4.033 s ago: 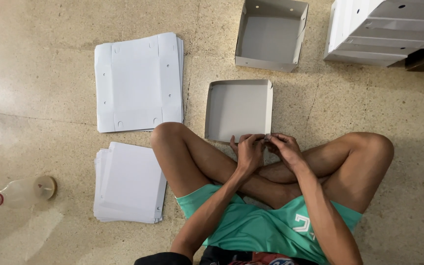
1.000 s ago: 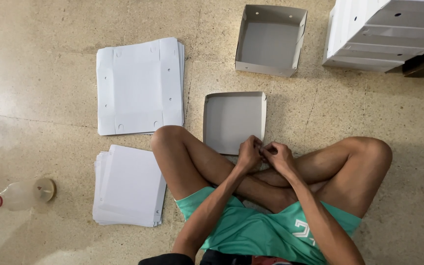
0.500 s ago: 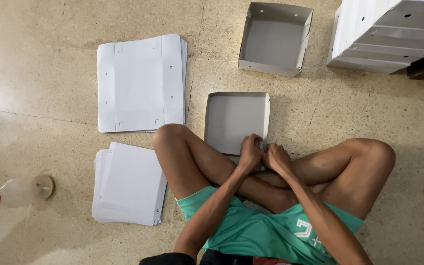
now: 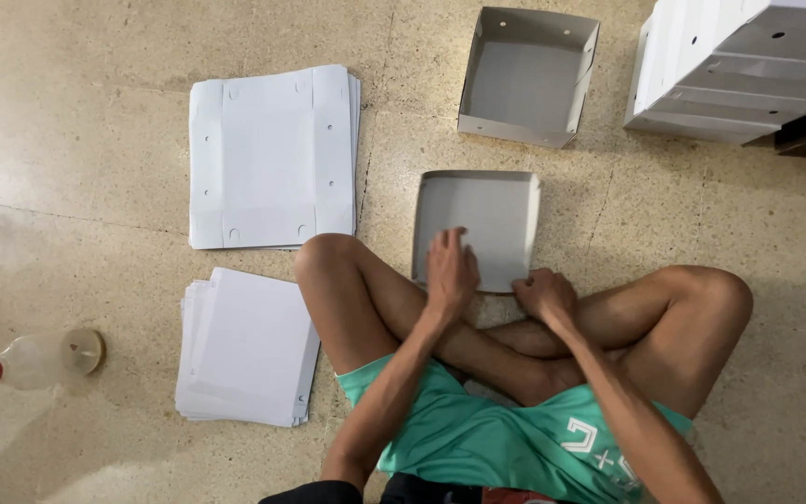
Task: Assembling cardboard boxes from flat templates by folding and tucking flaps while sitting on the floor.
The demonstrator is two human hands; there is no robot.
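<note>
I am looking down at a person sitting cross-legged on a speckled stone floor (image 4: 76,159), and both hands are working on a shallow grey cardboard tray with folded-up walls (image 4: 487,210) lying just beyond the shins at twelve o'clock. The left hand (image 4: 450,271) is resting flat over the tray's near edge, fingers lying close together and stretched forward onto the base, gripping nothing. The right hand (image 4: 543,292) is curling at the tray's near right corner; its fingers are bunched there, seemingly pinching the corner flap, though I cannot tell exactly how they are closing.

At eleven o'clock a stack of flat white die-cut cardboard sheets with punched holes (image 4: 272,154) is lying on the floor, and at nine o'clock a second stack of plain white sheets (image 4: 244,345) is sitting just beside the left knee. A clear plastic bottle with a red cap (image 4: 34,359) is lying on its side far out at nine o'clock. A deeper finished grey box (image 4: 526,75) is standing at one o'clock, well apart from the tray, and a pile of white folded boxes (image 4: 739,65) is filling the two o'clock corner.

As I am judging it, the weak point is that near right corner: if the pinch is slipping while the left palm is pressing down, the wall could be springing open or creasing crookedly. Leaning too hard on the base could also be buckling the thin board.
</note>
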